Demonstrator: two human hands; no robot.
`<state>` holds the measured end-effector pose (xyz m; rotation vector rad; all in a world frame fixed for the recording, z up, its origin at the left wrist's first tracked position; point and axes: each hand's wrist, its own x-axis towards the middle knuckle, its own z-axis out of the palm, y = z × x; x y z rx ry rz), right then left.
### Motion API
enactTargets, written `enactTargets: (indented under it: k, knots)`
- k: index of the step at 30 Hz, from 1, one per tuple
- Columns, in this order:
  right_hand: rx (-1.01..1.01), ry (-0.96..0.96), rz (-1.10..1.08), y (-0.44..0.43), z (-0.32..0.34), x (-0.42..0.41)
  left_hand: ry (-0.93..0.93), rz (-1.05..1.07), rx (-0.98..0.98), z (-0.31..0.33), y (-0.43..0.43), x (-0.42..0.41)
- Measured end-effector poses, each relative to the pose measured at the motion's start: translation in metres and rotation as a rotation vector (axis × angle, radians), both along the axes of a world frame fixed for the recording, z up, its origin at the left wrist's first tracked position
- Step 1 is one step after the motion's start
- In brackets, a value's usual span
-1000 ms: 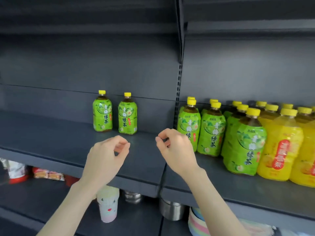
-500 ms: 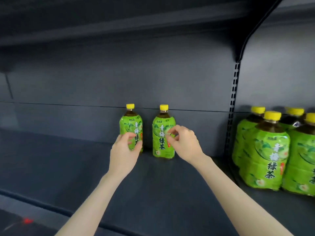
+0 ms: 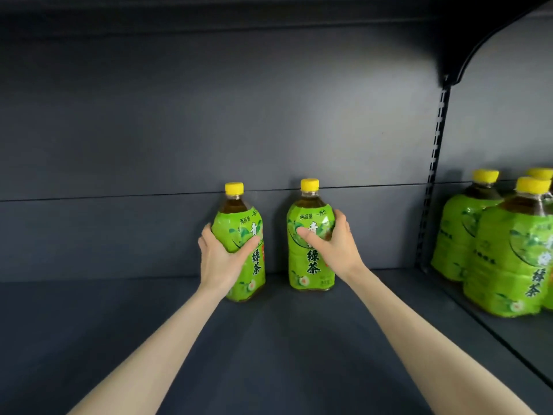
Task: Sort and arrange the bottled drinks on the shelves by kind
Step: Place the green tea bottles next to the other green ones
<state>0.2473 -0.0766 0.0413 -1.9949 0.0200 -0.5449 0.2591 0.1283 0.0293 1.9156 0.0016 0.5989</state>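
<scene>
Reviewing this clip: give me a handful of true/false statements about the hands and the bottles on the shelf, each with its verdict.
1. The left hand grips the left green tea bottle. True.
2. The right hand is empty. False: it grips the right green tea bottle.
3. Both held bottles have red caps. False: the caps are yellow.
4. More green bottles stand in the bay to the right. True.

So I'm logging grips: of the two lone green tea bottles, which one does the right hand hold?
The right bottle, nearer the shelf upright; the right hand wraps its label. The left hand holds the left bottle.
</scene>
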Motion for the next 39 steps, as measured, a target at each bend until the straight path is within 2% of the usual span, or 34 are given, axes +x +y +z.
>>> enactTargets:
  k: [2,4,13,20,28,33,39]
  knots:
    - [0.127,0.035,0.038,0.003,-0.006,0.003,-0.019,-0.047,-0.059,-0.006,0.0,0.006]
    - [0.161,0.046,0.034,0.004,-0.007,0.004,-0.031,-0.055,-0.099,-0.013,-0.001,0.008]
    - [0.015,0.071,-0.116,0.019,-0.009,0.004,0.019,-0.135,-0.233,-0.013,0.005,-0.002]
    - [0.171,0.102,-0.119,0.026,0.003,-0.036,-0.009,-0.143,-0.321,-0.007,0.005,-0.024]
    - [0.315,-0.08,-0.163,0.013,0.011,-0.111,0.009,-0.275,-0.593,0.014,-0.014,-0.081]
    - [0.445,-0.212,-0.117,-0.034,0.03,-0.175,-0.014,-0.42,-0.596,0.031,-0.055,-0.142]
    - [0.376,-0.197,-0.172,-0.124,0.031,-0.272,-0.015,-0.583,-0.59,0.03,-0.146,-0.231]
